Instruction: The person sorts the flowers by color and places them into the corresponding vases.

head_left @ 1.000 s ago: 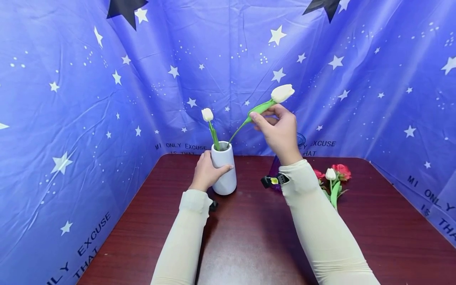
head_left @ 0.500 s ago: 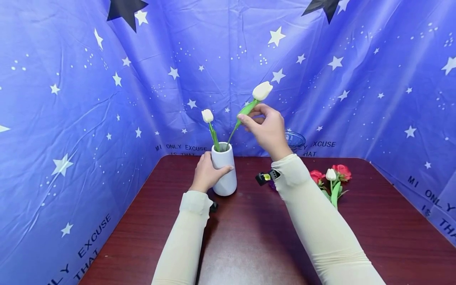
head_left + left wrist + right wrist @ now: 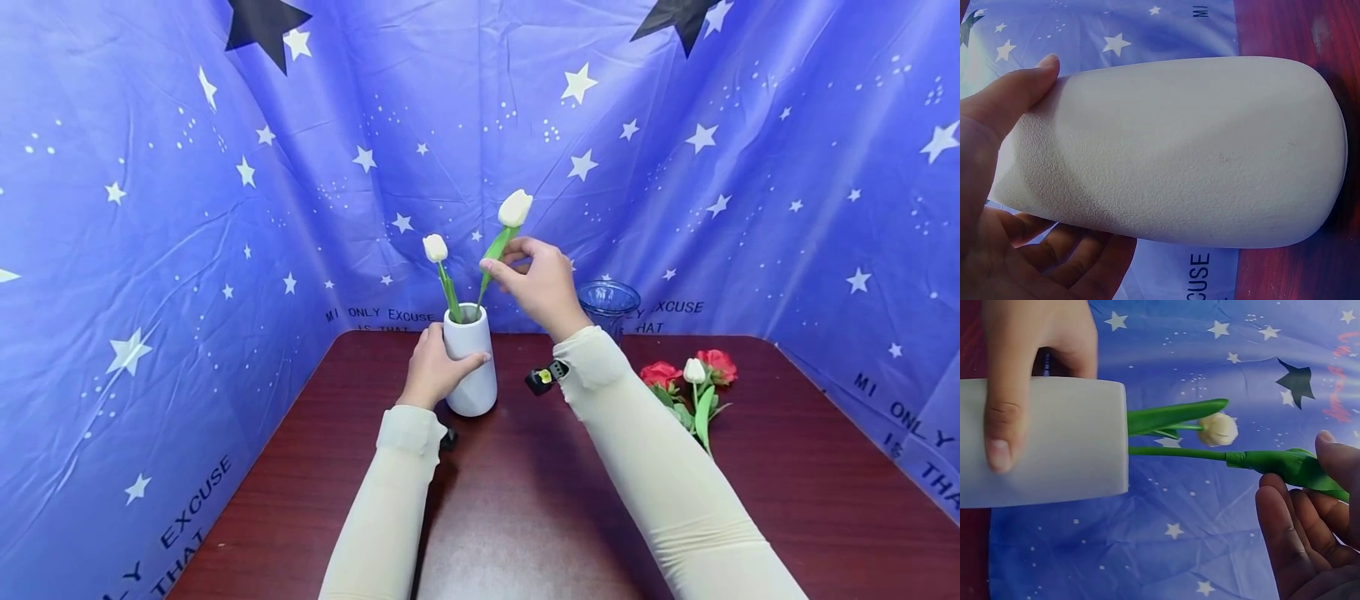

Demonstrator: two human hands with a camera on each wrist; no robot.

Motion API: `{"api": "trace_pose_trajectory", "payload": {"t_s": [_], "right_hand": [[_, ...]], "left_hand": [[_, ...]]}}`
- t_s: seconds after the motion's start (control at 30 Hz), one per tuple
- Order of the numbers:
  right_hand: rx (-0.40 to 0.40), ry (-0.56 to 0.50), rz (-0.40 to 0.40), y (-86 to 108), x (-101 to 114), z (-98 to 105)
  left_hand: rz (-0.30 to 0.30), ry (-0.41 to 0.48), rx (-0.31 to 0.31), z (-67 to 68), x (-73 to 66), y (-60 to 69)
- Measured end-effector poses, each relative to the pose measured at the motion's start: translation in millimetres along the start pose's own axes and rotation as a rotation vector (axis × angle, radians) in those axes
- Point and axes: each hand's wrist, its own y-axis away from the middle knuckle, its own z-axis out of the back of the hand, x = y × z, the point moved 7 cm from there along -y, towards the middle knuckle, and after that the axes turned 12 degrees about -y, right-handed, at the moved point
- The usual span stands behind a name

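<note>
At left, the left grip (image 3: 437, 367) is curled round the upright white vase (image 3: 472, 375) on the counter (image 3: 510, 517); a first white tulip (image 3: 435, 247) leans inside. Next, the second white tulip (image 3: 516, 208), its stem in the vase mouth, has swung leftward and more upright, so its placing seems well along. The right grip (image 3: 542, 283) pinches its green leaf. Farther right are a blue glass vessel (image 3: 609, 298) and red and white flowers (image 3: 694, 371).

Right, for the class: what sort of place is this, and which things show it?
Perhaps an indoor booth set up for recording: a blue starry backdrop stands on three sides of the dark red table, and a small black device is worn at the right cuff.
</note>
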Motion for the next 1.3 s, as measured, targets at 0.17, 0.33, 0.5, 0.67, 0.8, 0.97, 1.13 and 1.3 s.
{"api": "trace_pose_trajectory", "payload": {"t_s": [0.17,0.33,0.5,0.67,0.8,0.97,1.13,1.3], "right_hand": [[0.038,-0.012,-0.032,3.9,-8.5,-10.1],[0.031,-0.006,-0.057,7.0,-18.0,-12.6],[0.035,-0.012,-0.079,9.0,-29.7,-17.7],[0.053,-0.007,-0.102,10.9,-35.6,-23.1],[0.065,0.003,-0.121,11.6,-38.0,-27.4],[0.087,0.013,-0.139,13.3,-44.8,-33.0],[0.092,0.045,-0.129,12.8,-49.3,-36.4],[0.100,0.110,-0.122,13.0,-53.7,-38.5]], "left_hand": [[-0.001,-0.003,-0.003,-0.7,1.6,0.5],[-0.003,0.002,0.004,-1.2,-0.7,-0.1],[0.000,0.005,-0.002,-1.4,1.1,-1.3],[-0.011,-0.009,-0.010,-0.5,1.5,-0.9],[-0.017,-0.001,-0.001,0.9,0.4,0.1],[-0.010,0.001,0.009,0.5,0.5,0.8],[-0.016,-0.010,0.006,1.5,-0.3,-1.0],[-0.018,-0.018,0.008,0.9,-1.0,-0.4]]}}
